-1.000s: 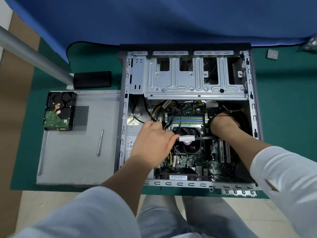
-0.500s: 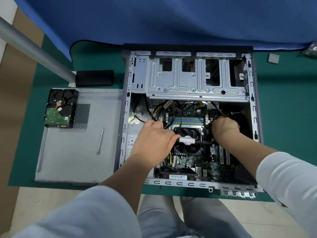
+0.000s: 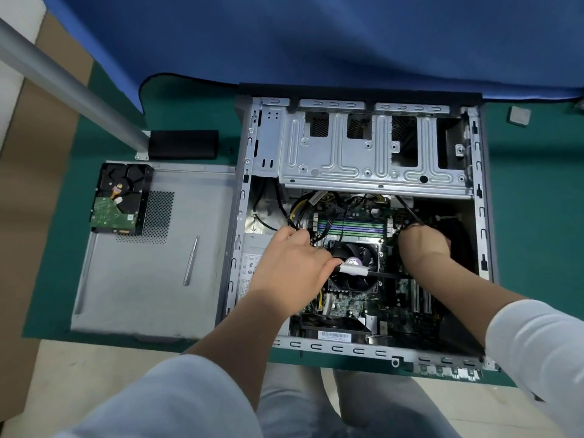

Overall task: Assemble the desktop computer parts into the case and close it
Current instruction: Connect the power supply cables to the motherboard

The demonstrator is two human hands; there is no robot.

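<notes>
Little has changed over the last second: left hand still pinches the flat black cable across the fan at case centre, right hand stays curled, contents hidden, at 3 o'clock; hard drive waits outside at 9 o'clock.

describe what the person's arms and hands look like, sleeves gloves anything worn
Both hands are bare: no gloves, and no rings or watch show on the left hand or the right hand. Both forearms are uncovered. The left sleeve is pale grey-blue, loose and pushed up; the right sleeve is white and also pushed up.
</notes>
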